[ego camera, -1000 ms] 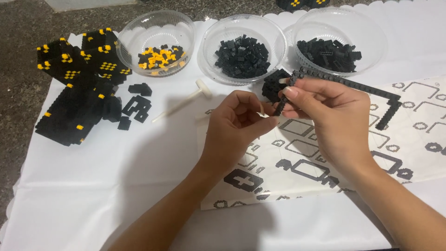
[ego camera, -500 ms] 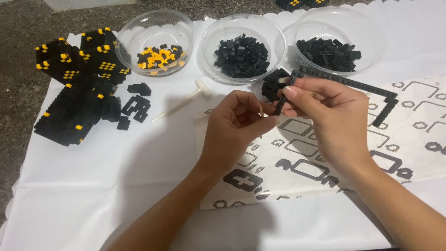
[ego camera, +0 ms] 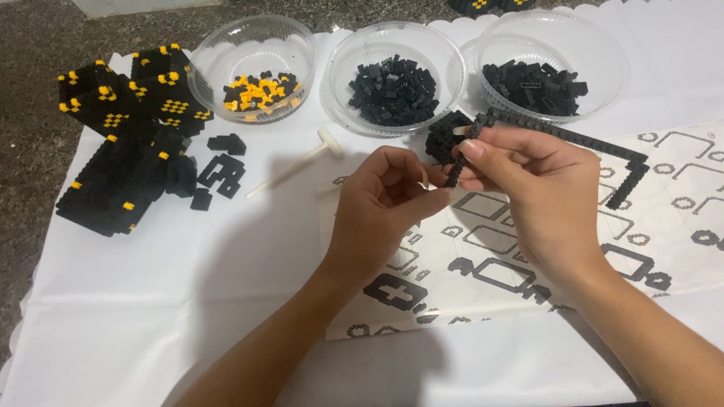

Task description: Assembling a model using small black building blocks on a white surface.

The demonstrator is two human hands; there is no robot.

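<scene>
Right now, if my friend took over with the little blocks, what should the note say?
Left hand: fingers curled, thumb and forefinger pinched; anything between them is too small to tell.
Right hand: pinching one end of the black block frame, lifted over the instruction sheet.
Supplies: three clear bowls at the back, yellow and black bits, black bits, more black bits. A white tool lies on the white cloth.
Done: a big black and yellow model sits on the left, with loose black pieces beside it.
Left: the frame is only a thin bent strip, not closed.
</scene>
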